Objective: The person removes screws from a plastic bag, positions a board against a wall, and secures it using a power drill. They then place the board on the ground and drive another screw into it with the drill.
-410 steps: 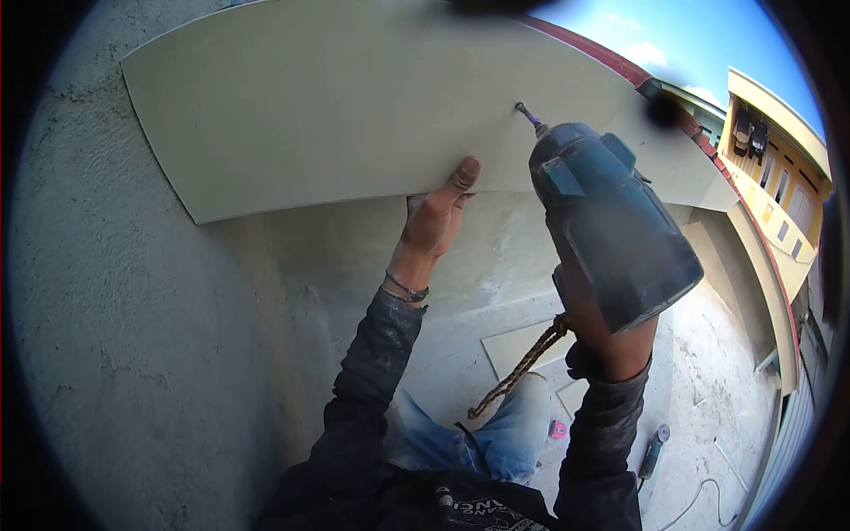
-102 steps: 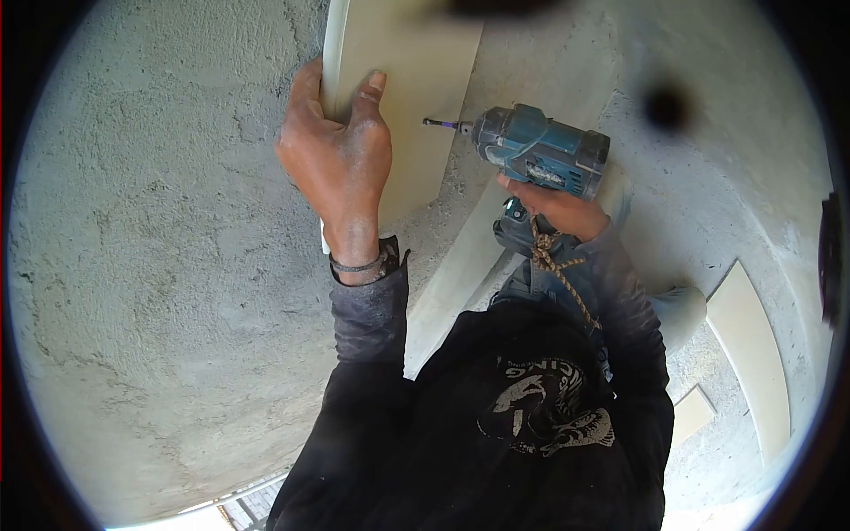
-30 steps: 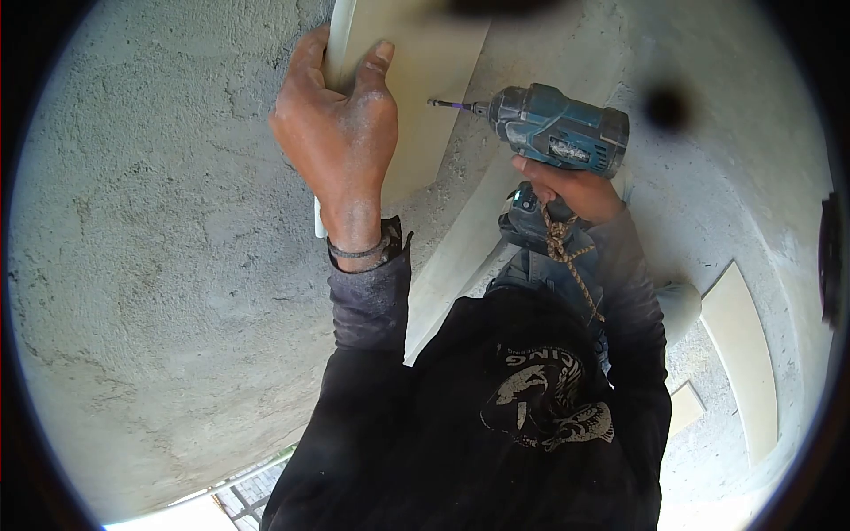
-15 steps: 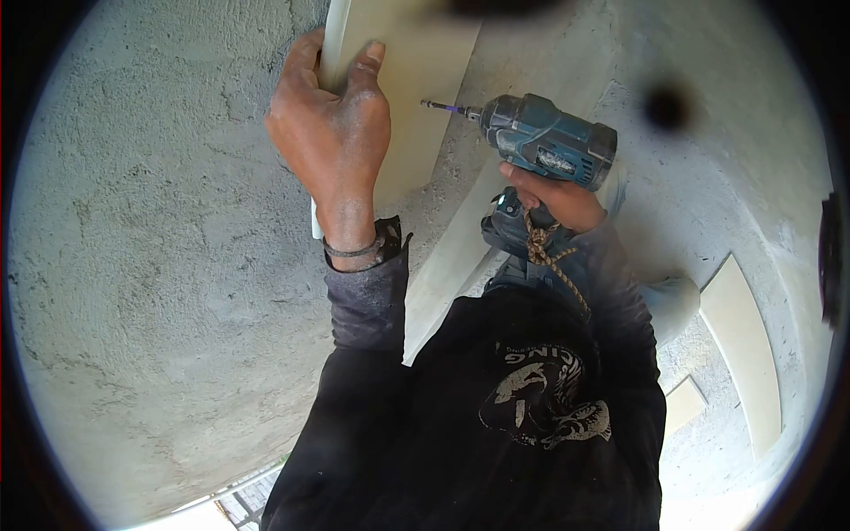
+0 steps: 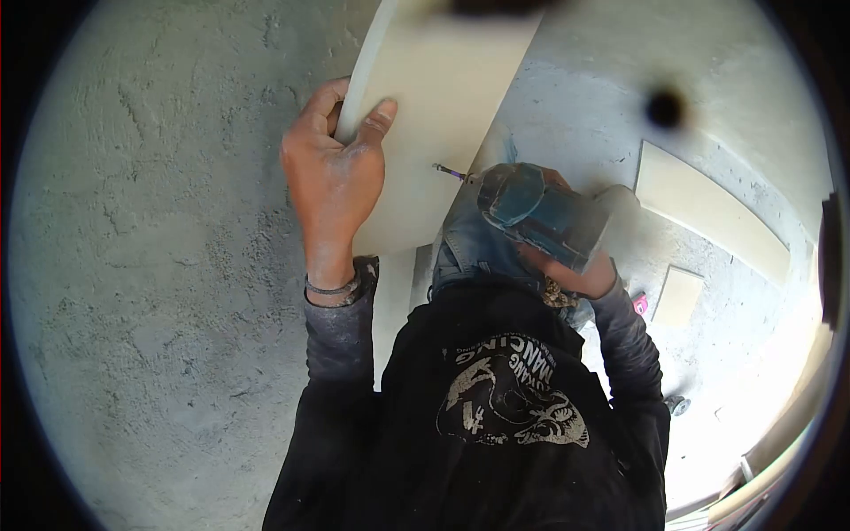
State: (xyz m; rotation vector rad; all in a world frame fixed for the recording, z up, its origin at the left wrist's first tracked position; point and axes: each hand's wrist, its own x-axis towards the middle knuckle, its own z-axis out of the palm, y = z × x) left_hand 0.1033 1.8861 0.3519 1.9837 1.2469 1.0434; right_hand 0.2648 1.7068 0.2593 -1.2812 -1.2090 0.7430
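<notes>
On your left you have a rough grey plastered wall that fills that whole side of the view. Far below on your right is the concrete floor, very bright in the sun. A long pale panel lies flat on it. Near this panel lies a small square offcut, and just beside the offcut a small pink object. Lower down lies a small dark thing, too small to tell. Some wooden strips run along the lower right edge.
</notes>
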